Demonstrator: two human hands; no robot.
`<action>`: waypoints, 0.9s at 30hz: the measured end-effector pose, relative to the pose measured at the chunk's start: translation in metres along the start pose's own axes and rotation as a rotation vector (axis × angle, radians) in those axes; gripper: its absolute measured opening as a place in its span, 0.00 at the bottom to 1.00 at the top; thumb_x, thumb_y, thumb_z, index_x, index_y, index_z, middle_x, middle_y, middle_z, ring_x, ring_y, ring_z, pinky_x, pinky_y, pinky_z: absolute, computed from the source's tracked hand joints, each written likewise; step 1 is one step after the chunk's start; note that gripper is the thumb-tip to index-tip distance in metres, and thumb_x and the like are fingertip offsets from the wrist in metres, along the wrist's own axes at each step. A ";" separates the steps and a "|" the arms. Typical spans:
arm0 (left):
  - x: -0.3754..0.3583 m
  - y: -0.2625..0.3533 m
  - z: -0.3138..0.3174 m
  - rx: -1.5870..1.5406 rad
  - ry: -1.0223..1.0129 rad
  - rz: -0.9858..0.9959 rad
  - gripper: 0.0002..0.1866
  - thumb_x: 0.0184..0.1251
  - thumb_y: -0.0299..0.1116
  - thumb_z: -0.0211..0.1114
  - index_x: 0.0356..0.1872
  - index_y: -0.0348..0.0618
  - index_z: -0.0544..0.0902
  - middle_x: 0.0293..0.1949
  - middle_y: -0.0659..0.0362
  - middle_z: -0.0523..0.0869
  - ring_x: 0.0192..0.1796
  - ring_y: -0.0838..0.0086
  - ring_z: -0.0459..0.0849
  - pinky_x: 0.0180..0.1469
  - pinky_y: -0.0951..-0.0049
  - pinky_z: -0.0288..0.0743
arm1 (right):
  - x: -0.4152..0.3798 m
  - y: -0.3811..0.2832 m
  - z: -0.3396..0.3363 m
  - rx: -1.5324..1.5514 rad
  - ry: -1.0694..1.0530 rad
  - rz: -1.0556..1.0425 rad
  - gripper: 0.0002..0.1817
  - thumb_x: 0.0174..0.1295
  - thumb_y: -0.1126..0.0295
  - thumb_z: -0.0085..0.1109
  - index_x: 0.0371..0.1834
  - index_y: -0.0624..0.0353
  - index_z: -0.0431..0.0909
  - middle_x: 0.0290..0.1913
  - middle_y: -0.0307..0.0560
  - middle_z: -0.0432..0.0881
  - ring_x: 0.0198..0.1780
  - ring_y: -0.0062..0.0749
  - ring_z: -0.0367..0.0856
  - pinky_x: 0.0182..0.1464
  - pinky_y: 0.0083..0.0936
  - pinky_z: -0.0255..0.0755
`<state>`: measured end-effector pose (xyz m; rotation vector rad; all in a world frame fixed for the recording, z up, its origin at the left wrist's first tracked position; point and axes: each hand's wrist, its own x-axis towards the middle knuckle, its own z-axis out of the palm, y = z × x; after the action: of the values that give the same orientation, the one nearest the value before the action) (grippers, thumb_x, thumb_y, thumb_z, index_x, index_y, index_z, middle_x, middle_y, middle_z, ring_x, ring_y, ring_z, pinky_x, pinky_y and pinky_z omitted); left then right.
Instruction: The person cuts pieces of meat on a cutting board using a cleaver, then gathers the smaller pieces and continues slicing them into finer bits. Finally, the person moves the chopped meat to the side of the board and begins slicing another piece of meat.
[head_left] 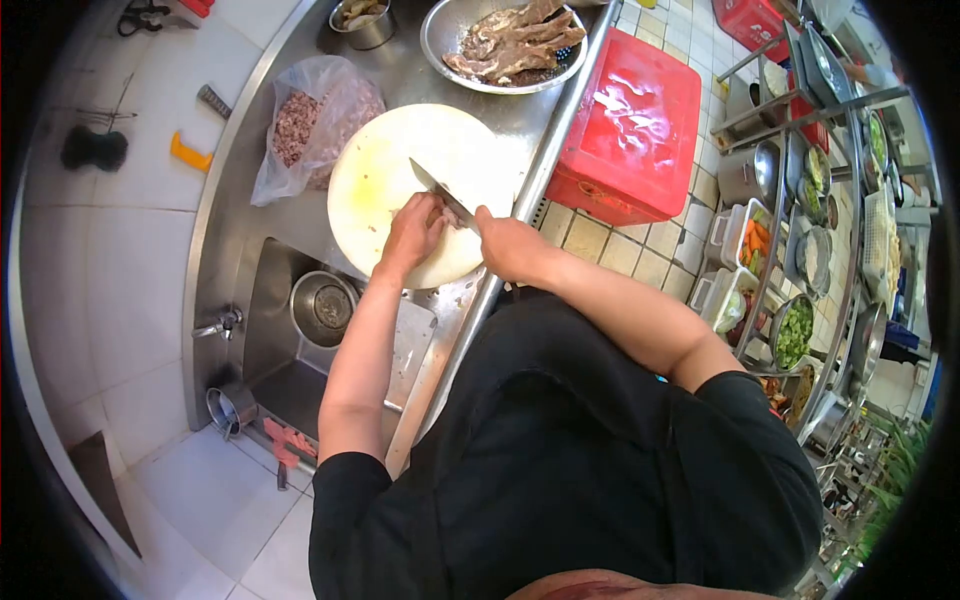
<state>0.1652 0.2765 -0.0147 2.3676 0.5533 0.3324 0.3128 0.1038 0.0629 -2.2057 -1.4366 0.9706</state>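
On a round white cutting board, my right hand grips a knife by its handle. The blade points away from me and to the left across the board. My left hand has its fingers curled down on a small piece of pale pink meat, close beside the blade. Those fingers partly hide the meat. Behind the board, a clear plastic bag of chopped pinkish meat lies open on the steel counter.
A metal bowl of long meat pieces and a small steel pot stand at the back. On the left is a sink with a round metal pan. A red box and laden shelves stand right.
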 end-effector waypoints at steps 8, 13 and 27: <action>-0.010 0.008 0.014 -0.059 0.002 0.012 0.15 0.69 0.28 0.73 0.54 0.37 0.84 0.52 0.48 0.86 0.58 0.48 0.85 0.60 0.54 0.80 | -0.003 0.004 0.005 -0.053 0.010 0.009 0.12 0.70 0.79 0.49 0.55 0.70 0.69 0.41 0.76 0.88 0.47 0.72 0.89 0.50 0.59 0.82; -0.010 0.007 0.014 -0.051 0.000 0.008 0.15 0.69 0.28 0.73 0.54 0.37 0.84 0.53 0.47 0.86 0.58 0.48 0.85 0.60 0.55 0.81 | -0.003 0.010 0.010 -0.032 -0.022 0.008 0.11 0.74 0.76 0.48 0.56 0.66 0.69 0.45 0.74 0.88 0.51 0.69 0.89 0.54 0.58 0.81; -0.043 0.011 0.000 0.111 0.161 -0.167 0.16 0.60 0.27 0.70 0.50 0.39 0.86 0.52 0.48 0.88 0.57 0.49 0.86 0.63 0.56 0.80 | -0.032 0.020 -0.013 0.096 0.072 -0.054 0.13 0.79 0.68 0.50 0.55 0.69 0.68 0.39 0.77 0.86 0.47 0.77 0.85 0.53 0.65 0.75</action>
<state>0.1307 0.2487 -0.0109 2.3935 0.8599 0.4286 0.3266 0.0677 0.0713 -2.1008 -1.3808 0.9131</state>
